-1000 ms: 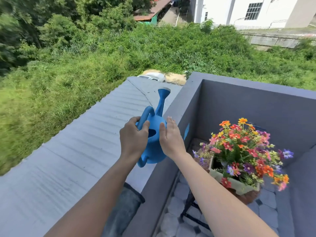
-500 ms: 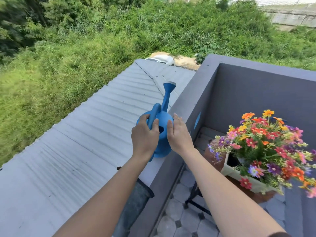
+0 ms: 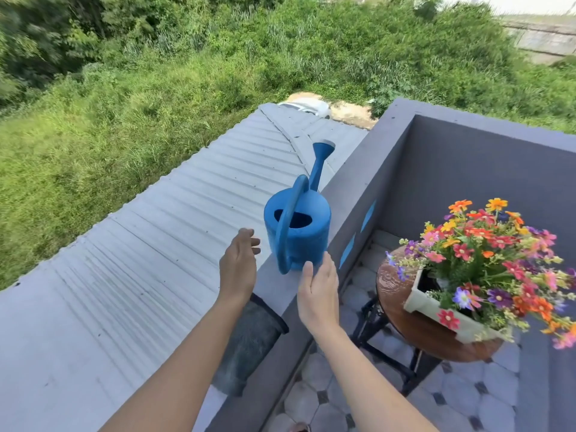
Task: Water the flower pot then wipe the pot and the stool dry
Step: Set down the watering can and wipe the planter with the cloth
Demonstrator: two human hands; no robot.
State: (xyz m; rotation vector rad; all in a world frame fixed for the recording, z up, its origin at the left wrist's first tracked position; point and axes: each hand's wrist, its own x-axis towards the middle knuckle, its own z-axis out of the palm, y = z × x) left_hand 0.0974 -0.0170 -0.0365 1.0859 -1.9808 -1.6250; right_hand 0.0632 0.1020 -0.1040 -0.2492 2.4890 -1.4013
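Note:
A blue watering can (image 3: 300, 227) stands upright on top of the grey parapet wall (image 3: 346, 194), spout pointing away. My left hand (image 3: 238, 269) hovers open just left of it, apart from the can. My right hand (image 3: 318, 289) is open just below the can's base, fingers near it but holding nothing. To the right, a pale rectangular flower pot (image 3: 436, 310) full of colourful flowers sits on a round wooden stool (image 3: 389, 285) with black legs. The stool top looks wet and shiny.
A corrugated grey roof (image 3: 124, 275) slopes away on the left beyond the wall. A dark cloth or bag (image 3: 249, 341) hangs over the wall's outer side. The balcony floor (image 3: 467, 397) has grey tiles; grey walls enclose the corner behind the stool.
Both hands held the watering can earlier; now they have let go and drawn back, and the can rests on the wall top.

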